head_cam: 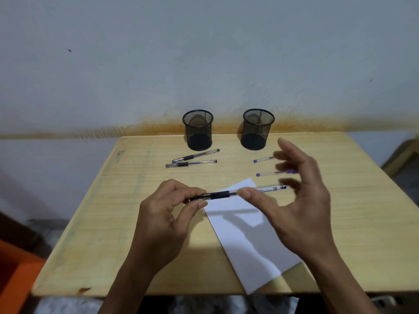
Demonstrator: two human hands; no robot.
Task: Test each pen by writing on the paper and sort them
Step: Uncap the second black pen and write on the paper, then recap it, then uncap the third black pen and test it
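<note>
pen (238, 191) lies level, left to right, above the paper (244, 234); left hand (165, 214) pinches its cap end, right hand (294, 200) spread, thumb touching the barrel

Lighting dim, cool, from above. The hands cast soft grey shadows onto the white paper (247, 236) beneath them and onto the tabletop (95, 234) toward the near edge. No glare on the wood. Right hand (301, 196) motion-blurred at the fingertips; left hand (167, 214) sharp. The held pen (235, 192) is fairly crisp. Wide-angle distortion: tabletop edges splay outward beyond both hands. Fine noise on the wall (204, 53) beyond the hands.
</note>
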